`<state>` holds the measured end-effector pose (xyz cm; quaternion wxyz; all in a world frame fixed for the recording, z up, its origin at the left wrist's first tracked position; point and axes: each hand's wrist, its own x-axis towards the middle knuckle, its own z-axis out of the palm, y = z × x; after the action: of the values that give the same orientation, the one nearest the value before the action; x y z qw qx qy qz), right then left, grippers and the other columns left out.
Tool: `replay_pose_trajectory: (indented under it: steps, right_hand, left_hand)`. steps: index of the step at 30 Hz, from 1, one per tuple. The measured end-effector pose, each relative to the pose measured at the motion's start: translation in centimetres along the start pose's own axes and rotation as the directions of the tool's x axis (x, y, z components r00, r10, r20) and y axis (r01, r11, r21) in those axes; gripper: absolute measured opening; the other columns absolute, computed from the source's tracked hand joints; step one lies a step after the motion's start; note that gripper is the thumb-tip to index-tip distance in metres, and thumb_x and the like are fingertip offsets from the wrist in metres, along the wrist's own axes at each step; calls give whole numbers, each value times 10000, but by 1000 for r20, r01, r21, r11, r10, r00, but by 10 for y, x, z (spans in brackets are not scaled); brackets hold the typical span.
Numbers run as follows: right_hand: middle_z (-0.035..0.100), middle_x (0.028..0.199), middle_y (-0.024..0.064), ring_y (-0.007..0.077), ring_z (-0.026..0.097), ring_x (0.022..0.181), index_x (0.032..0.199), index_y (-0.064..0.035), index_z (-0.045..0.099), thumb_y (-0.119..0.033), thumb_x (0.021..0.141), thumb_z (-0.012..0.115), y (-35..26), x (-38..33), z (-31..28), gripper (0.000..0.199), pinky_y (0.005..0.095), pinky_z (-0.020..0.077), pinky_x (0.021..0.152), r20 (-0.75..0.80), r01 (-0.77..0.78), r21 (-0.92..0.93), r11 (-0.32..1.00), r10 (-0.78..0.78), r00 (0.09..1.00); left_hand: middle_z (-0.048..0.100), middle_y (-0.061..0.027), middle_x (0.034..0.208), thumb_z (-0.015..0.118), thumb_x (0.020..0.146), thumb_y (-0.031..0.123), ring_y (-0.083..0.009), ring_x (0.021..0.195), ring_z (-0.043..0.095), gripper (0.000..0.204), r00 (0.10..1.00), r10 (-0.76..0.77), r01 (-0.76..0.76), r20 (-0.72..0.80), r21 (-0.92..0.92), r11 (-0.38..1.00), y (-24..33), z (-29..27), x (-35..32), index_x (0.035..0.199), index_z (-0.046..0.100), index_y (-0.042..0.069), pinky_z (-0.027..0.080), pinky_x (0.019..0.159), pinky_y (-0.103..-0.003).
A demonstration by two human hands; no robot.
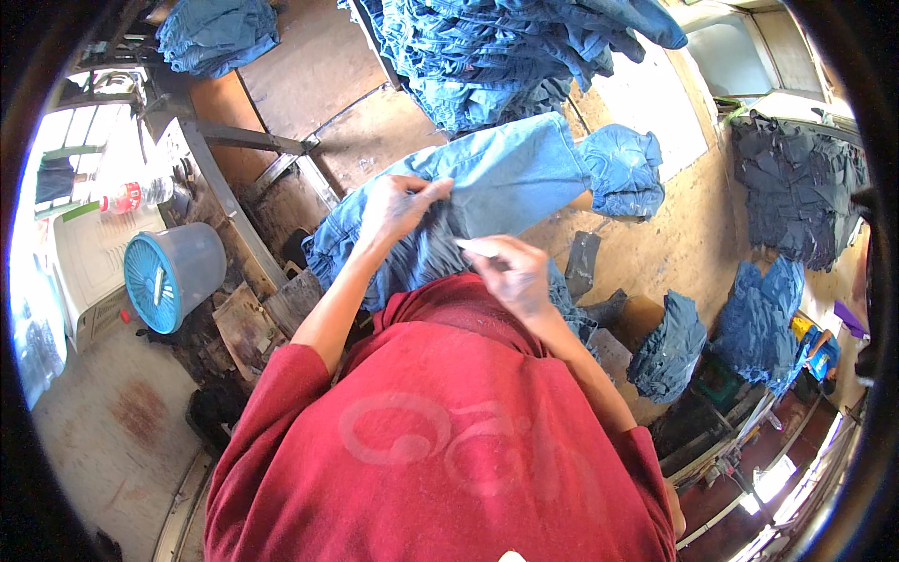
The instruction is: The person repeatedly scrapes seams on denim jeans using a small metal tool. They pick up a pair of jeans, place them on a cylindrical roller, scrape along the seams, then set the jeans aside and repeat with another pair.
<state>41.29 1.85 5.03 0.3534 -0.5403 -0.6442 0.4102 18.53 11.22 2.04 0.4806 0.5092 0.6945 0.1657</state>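
Left hand [401, 208] pinching light-blue jeans [506, 178] at the waistband; right hand [513, 273] gripping white chalk [479, 247]. Marking apparently midway: finished denim stack [487, 56] at twelve o'clock.

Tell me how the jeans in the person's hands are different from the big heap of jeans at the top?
The jeans in the hands are one lighter blue pair, spread out flat across the worktable; the heap is many darker blue pairs piled together. The left hand grips the single pair and the right hand, pinching a small white piece, rests against it; nobody touches the heap. Both are blue denim.
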Motion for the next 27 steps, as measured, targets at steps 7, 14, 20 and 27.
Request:
replay_pose_trajectory:
  steps: [7, 14, 20, 27]
  right_hand:
    - [764, 1205, 208, 245, 719, 1151, 1029, -33, 680, 8, 974, 737, 74, -20, -85, 89, 393, 572, 1018, -267, -178, 637, 750, 432, 861]
    - [658, 946, 64, 241, 743, 900, 1160, -56, 577, -184, 1047, 638, 114, 2, -137, 181, 411, 614, 938, -58, -332, 737, 588, 545, 836]
    - [616, 878, 70, 193, 576, 714, 1145, -25, 612, -438, 997, 754, 169, 51, -143, 462, 374, 491, 675, -260, -386, -167, 907, 337, 905]
    - [595, 713, 235, 384, 556, 642, 733, 17, 583, -473, 1016, 721, 194, 65, -172, 582, 463, 437, 622, 102, -138, -583, 801, 241, 965]
  left_hand:
    - [768, -137, 1003, 772, 979, 415, -277, 864, 692, 413, 737, 204, 9, -645, 310, 951, -88, -74, -52, 1120, 804, 28, 545, 859, -397]
    - [789, -208, 1027, 700, 1043, 317, -295, 980, 759, 319, 728, -13, 58, -685, 43, 997, -97, -44, -57, 1123, 806, 27, 552, 850, -384]
    - [722, -205, 1197, 738, 1016, 270, -374, 1148, 663, 345, 674, 263, -111, -690, 258, 960, -71, -26, -50, 1248, 730, 14, 482, 1010, -455]
    - [509, -266, 1562, 826, 939, 253, -433, 1446, 466, 743, 661, 61, 167, -748, 226, 960, -99, 58, -179, 1508, 481, -77, 337, 1245, -499]
